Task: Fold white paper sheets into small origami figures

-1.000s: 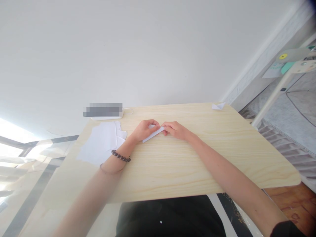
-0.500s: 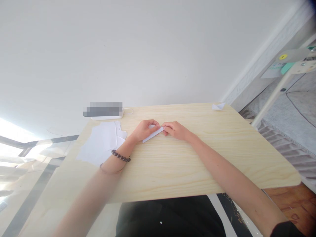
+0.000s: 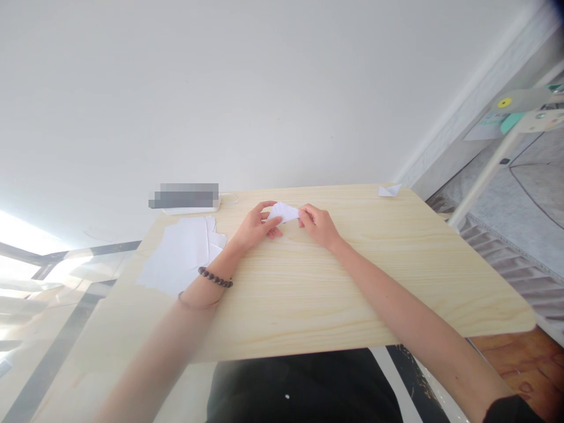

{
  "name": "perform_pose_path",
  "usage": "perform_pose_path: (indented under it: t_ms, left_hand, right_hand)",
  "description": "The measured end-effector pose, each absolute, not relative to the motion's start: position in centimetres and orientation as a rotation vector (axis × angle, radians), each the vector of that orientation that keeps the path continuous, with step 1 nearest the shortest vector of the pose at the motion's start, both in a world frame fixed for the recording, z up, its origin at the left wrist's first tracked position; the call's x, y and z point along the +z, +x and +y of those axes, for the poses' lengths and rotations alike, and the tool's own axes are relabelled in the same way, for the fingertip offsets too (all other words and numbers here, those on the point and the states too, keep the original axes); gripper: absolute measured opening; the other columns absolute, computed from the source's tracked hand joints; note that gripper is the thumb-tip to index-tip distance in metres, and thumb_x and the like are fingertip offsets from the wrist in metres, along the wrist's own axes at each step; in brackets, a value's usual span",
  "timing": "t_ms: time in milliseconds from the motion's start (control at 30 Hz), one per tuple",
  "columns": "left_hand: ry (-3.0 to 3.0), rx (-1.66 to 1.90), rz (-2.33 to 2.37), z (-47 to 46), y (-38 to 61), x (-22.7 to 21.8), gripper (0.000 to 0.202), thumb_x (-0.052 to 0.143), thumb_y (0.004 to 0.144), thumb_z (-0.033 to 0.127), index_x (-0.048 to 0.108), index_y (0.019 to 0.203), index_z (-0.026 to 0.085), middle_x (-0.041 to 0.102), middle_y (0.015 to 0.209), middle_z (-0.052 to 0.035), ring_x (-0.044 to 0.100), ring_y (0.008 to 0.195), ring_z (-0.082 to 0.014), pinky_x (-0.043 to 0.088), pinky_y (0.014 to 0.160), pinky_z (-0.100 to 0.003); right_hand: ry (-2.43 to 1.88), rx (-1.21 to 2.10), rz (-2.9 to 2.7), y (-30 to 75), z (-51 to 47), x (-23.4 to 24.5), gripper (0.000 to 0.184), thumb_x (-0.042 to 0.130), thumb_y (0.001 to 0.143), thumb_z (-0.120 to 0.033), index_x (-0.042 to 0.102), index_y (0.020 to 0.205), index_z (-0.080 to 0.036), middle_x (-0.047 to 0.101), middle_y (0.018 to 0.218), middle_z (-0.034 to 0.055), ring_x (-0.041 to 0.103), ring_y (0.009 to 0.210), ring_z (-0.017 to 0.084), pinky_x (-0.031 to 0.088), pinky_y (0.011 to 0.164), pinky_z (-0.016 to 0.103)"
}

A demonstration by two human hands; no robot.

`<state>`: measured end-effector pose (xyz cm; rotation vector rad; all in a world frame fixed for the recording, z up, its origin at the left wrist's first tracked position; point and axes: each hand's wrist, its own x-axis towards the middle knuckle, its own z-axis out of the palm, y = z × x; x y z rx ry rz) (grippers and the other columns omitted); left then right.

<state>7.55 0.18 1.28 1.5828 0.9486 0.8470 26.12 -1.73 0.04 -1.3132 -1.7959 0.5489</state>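
A small folded piece of white paper (image 3: 285, 212) is held just above the light wooden table (image 3: 335, 294), near its far middle. My left hand (image 3: 254, 228) pinches the paper's left end with thumb and fingers; a dark bead bracelet sits on that wrist. My right hand (image 3: 319, 226) pinches the paper's right end. Both hands are closed on the paper.
A loose stack of white paper sheets (image 3: 180, 255) lies on the table's left side. A white device with a cable (image 3: 189, 207) sits at the far left edge. A small folded paper shape (image 3: 390, 190) rests at the far right corner. A white wall rises behind.
The folded paper lay flat as a narrow strip under both hands; now both hands have lifted it slightly and moved it toward the far edge, and it looks wider.
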Motion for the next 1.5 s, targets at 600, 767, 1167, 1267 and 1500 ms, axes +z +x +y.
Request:
perform_pose_path:
  t_ms: [600, 767, 1167, 1267, 1500]
  left_hand:
    - [1.541, 0.859, 0.954, 0.96, 7.27, 0.29, 0.035, 0.055, 0.076, 0.041, 0.058, 0.092, 0.010, 0.065, 0.094, -0.0138, 0.064, 0.067, -0.0148, 0.051, 0.062, -0.027]
    - [1.594, 0.856, 1.004, 1.04, 7.07, 0.43, 0.036, 0.055, 0.075, 0.042, 0.058, 0.092, 0.010, 0.067, 0.088, -0.0128, 0.062, 0.059, -0.0127, 0.050, 0.059, -0.025]
    - [1.541, 0.870, 1.052, 0.90, 7.38, 0.50, 0.042, 0.056, 0.072, 0.049, 0.060, 0.087, 0.009, 0.067, 0.086, -0.0139, 0.062, 0.058, -0.0142, 0.050, 0.055, -0.026]
    - [1.570, 0.881, 1.063, 0.89, 7.34, 0.49, 0.044, 0.055, 0.072, 0.050, 0.060, 0.087, 0.009, 0.067, 0.084, -0.0131, 0.062, 0.058, -0.0142, 0.049, 0.054, -0.026]
    - [1.660, 0.982, 1.108, 0.65, 7.34, 0.79, 0.043, 0.057, 0.070, 0.049, 0.062, 0.092, 0.013, 0.066, 0.092, -0.0091, 0.060, 0.083, -0.0192, 0.048, 0.064, -0.026]
  right_hand:
    - [-1.309, 0.595, -1.688, 26.39, -1.20, -0.34, 0.031, 0.040, 0.082, -0.041, 0.060, 0.083, -0.017, 0.066, 0.072, 0.0029, 0.057, 0.059, 0.011, 0.042, 0.058, 0.021]
    - [-1.314, 0.589, -1.731, 26.40, -1.30, -0.08, 0.032, 0.040, 0.083, -0.041, 0.062, 0.080, -0.018, 0.067, 0.072, 0.0028, 0.058, 0.059, 0.011, 0.042, 0.059, 0.021]
    - [-1.342, 0.613, -1.635, 26.34, -1.40, 0.00, 0.033, 0.041, 0.082, -0.043, 0.062, 0.083, -0.017, 0.067, 0.070, 0.0036, 0.058, 0.056, 0.011, 0.042, 0.057, 0.022]
    - [-1.347, 0.608, -1.637, 26.35, -1.34, -0.06, 0.034, 0.041, 0.082, -0.043, 0.062, 0.081, -0.017, 0.066, 0.069, 0.0033, 0.056, 0.054, 0.010, 0.041, 0.055, 0.021]
    - [-1.283, 0.794, -1.719, 26.41, -1.51, 0.00, 0.031, 0.044, 0.080, -0.041, 0.061, 0.082, -0.016, 0.067, 0.071, 0.0043, 0.059, 0.058, 0.011, 0.044, 0.060, 0.023]
